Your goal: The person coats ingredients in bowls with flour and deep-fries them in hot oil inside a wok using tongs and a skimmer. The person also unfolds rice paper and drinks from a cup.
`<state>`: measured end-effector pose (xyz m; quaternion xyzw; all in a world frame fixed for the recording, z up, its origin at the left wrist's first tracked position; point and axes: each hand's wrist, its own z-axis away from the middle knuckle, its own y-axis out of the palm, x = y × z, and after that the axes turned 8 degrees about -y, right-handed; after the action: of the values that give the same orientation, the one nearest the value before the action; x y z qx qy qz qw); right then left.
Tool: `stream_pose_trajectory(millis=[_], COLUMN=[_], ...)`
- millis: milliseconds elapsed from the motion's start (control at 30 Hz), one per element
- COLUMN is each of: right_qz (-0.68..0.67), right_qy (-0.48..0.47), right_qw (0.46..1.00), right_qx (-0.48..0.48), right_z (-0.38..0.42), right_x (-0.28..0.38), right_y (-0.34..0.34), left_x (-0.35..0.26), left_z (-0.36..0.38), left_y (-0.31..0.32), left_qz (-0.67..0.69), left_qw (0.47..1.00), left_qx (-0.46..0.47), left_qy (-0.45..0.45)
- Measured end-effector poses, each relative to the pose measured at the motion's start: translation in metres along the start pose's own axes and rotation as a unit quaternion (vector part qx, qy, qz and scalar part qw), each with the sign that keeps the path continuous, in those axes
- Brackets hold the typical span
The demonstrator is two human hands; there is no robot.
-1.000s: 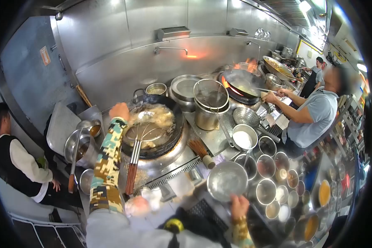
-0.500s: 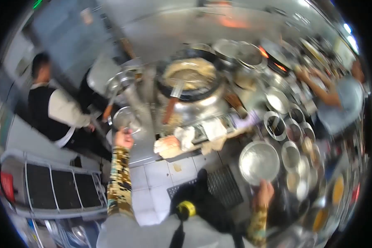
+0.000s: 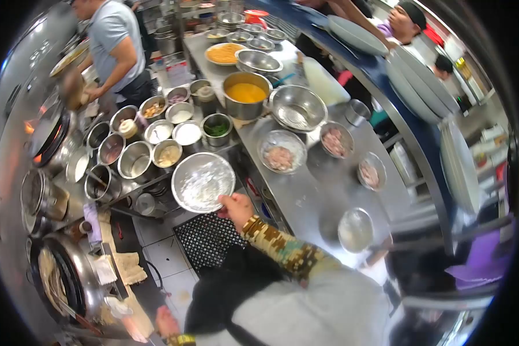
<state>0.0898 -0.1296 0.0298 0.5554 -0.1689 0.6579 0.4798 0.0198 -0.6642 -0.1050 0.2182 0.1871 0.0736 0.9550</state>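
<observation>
My right hand [image 3: 238, 210] is closed on the rim of a metal bowl [image 3: 203, 183] whose inside is smeared with a white coating. The bowl hangs over the floor beside the steel counter, tilted so its inside faces me. At the lower left my left hand [image 3: 167, 322] is blurred, near the front edge of the stove and its folded cloths [image 3: 130, 268]; its fingers are smeared by motion. Around the held bowl stand metal pots of ingredients, among them one of chopped greens [image 3: 216, 128] and one with a pale filling [image 3: 167, 154].
On the steel counter [image 3: 300, 199] sit bowls of raw meat [image 3: 279, 157], a large metal bowl [image 3: 298, 108] and a pot of orange liquid [image 3: 247, 94]. A wok [image 3: 55, 277] is at the lower left. A co-worker [image 3: 112, 52] stands at another wok. Plates [image 3: 421, 86] line a shelf.
The view has turned right, from the stove to the counter. My right hand still holds the bowl. My left hand has left the small metal pan beside the stove.
</observation>
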Motion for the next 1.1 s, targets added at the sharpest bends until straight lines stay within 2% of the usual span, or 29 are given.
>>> stream_pose_trajectory(millis=[33, 133, 200, 233, 300, 333, 400, 500, 533, 600, 667, 767, 800, 867, 933, 967, 1000, 1033, 1067, 1100], right_qz=[0.006, 0.000, -0.017, -0.026, 0.086, 0.071, 0.029, -0.011, -0.026, -0.027, -0.040, -0.038, -0.041, 0.016, 0.005, 0.021, 0.037, 0.122, 0.165, 0.215], right_qy=[-0.015, -0.070, -0.107, -0.123, -0.092, -0.129, -0.175, -0.154, -0.173, -0.148, -0.095, -0.021, -0.027, -0.013, -0.034, -0.045, -0.058, -0.098, -0.144, -0.184], right_qw=[0.999, 0.988, 0.970, 0.959, 0.940, 0.918, 0.880, 0.831, 0.818, 0.803, 0.793, 0.816, 0.842, 0.884, 0.938, 0.945, 0.950, 0.938, 0.906, 0.863], right_qx=[-0.028, -0.136, -0.216, -0.255, -0.316, -0.369, -0.441, -0.535, -0.548, -0.577, -0.601, -0.576, -0.538, -0.468, -0.344, -0.325, -0.305, -0.310, -0.363, -0.418], right_z=[-0.002, 0.019, 0.038, 0.049, 0.074, 0.102, 0.150, 0.203, 0.215, 0.233, 0.243, 0.245, 0.237, 0.207, 0.160, 0.124, 0.085, 0.044, 0.004, -0.036], right_x=[0.005, 0.041, 0.045, 0.043, 0.038, 0.047, 0.056, 0.061, 0.054, 0.040, 0.025, 0.008, 0.002, -0.005, -0.003, 0.004, 0.016, 0.031, 0.044, 0.057], right_y=[-0.024, -0.087, -0.133, -0.159, -0.228, -0.240, -0.268, -0.277, -0.280, -0.284, -0.285, -0.266, -0.255, -0.231, -0.215, -0.212, -0.218, -0.240, -0.261, -0.281], left_x=[0.003, 0.003, -0.005, -0.008, -0.014, -0.021, -0.032, -0.043, -0.045, -0.047, -0.050, -0.053, -0.052, -0.044, -0.021, -0.005, 0.000, 0.012, 0.020, 0.031], left_z=[-0.001, -0.026, -0.049, -0.060, -0.087, -0.114, -0.138, -0.153, -0.159, -0.165, -0.167, -0.172, -0.178, -0.186, -0.173, -0.165, -0.162, -0.138, -0.141, -0.117], left_y=[0.045, 0.092, 0.095, 0.099, 0.098, 0.080, 0.080, 0.105, 0.116, 0.140, 0.162, 0.195, 0.205, 0.237, 0.293, 0.319, 0.346, 0.382, 0.406, 0.439], left_qz=[-0.104, -0.334, -0.477, -0.509, -0.570, -0.616, -0.643, -0.648, -0.659, -0.675, -0.686, -0.675, -0.645, -0.643, -0.665, -0.630, -0.659, -0.675, -0.682, -0.691], left_qw=[0.990, 0.938, 0.870, 0.851, 0.810, 0.776, 0.751, 0.756, 0.750, 0.737, 0.727, 0.737, 0.764, 0.763, 0.734, 0.756, 0.717, 0.700, 0.685, 0.680], left_qx=[-0.096, -0.075, -0.058, -0.047, -0.027, 0.004, 0.045, 0.029, 0.009, -0.011, -0.016, -0.012, 0.000, 0.060, 0.134, 0.175, 0.226, 0.228, 0.257, 0.243], left_qy=[0.005, 0.057, 0.114, 0.119, 0.134, 0.139, 0.141, 0.091, 0.066, 0.032, 0.009, -0.012, -0.025, -0.017, 0.019, 0.034, 0.028, 0.040, 0.019, 0.033])
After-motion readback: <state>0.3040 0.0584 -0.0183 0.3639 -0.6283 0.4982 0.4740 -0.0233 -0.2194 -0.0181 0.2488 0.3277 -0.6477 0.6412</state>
